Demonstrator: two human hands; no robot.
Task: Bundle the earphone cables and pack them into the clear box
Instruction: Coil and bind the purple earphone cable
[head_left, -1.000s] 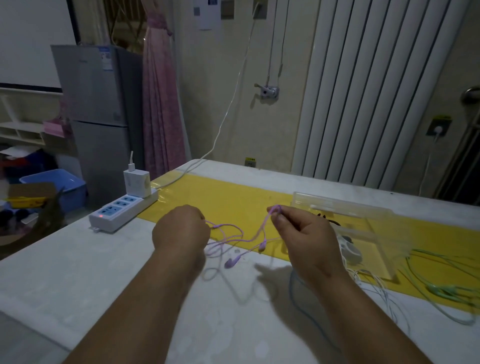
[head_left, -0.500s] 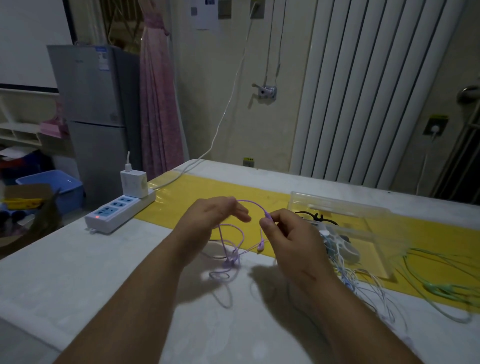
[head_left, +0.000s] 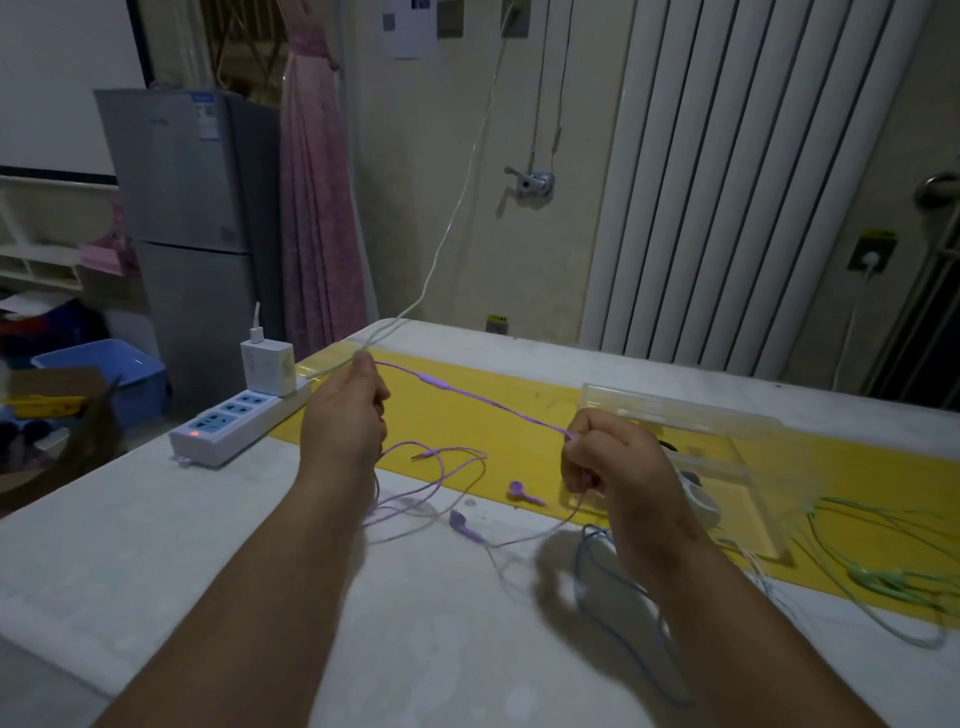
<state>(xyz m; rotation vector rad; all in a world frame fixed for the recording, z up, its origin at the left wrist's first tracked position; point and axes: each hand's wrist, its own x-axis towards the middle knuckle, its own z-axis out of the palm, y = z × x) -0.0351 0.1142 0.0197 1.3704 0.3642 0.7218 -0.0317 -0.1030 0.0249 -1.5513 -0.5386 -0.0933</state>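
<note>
Over the white counter (head_left: 156, 545), both hands are clenched on the thin purple earphone cable (head_left: 498, 407): the left hand (head_left: 345, 410) pinches it higher up, the right hand (head_left: 608, 462) grips it lower down, and a taut stretch carrying a small inline remote (head_left: 434, 382) runs between them. Its other loops and two purple earbuds (head_left: 519, 489) lie slack on the counter beneath, while the clear plastic box (head_left: 701, 415) sits on the yellow strip (head_left: 519, 457) just behind the right hand, with a pale green cable (head_left: 883, 582) spread to its right and a blue cable (head_left: 613, 587) by the right forearm

Dim, yellowish indoor light; soft shadows under forearms, lower centre; wide-angle bending at frame edges; slight softness throughout.
</note>
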